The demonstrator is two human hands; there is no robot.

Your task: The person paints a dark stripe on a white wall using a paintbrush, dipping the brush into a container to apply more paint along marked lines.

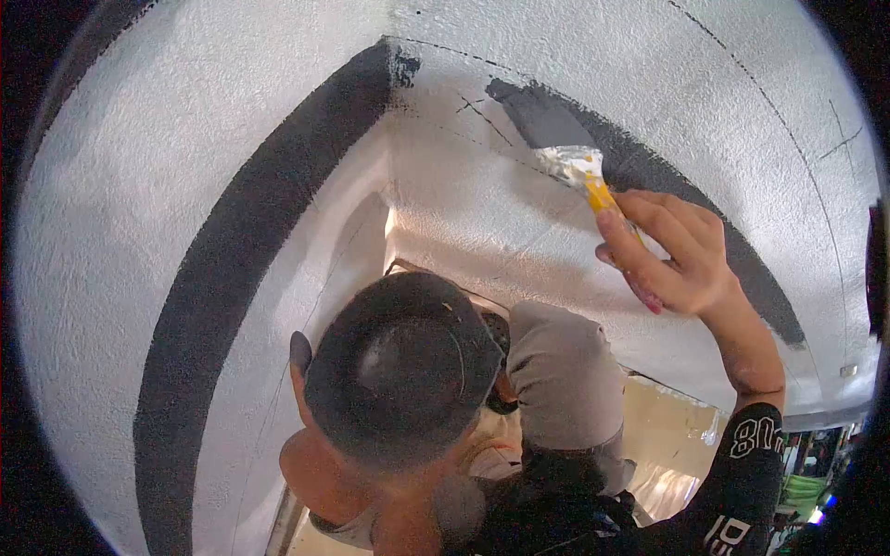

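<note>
My right hand (681,246) is closed around the yellow handle of a paintbrush (598,190), with paint smeared on its ferrule. The brush's dark, paint-loaded bristles press against the white textured wall (482,213), over a dark grey band (649,167). In my left hand (320,473) is a round black bowl (399,371) at the lower middle, its dark surface showing a dull sheen. The left thumb shows at the bowl's left edge, its tip dark; the other fingers are mostly hidden or blurred.
Another dark grey curved band (241,250) runs down the wall at left, meeting a corner. Thin pencil-like lines and an X mark the wall. A grey-clothed knee (565,380) sits beside the bowl. Green items (807,491) stand at the far right behind my sleeve.
</note>
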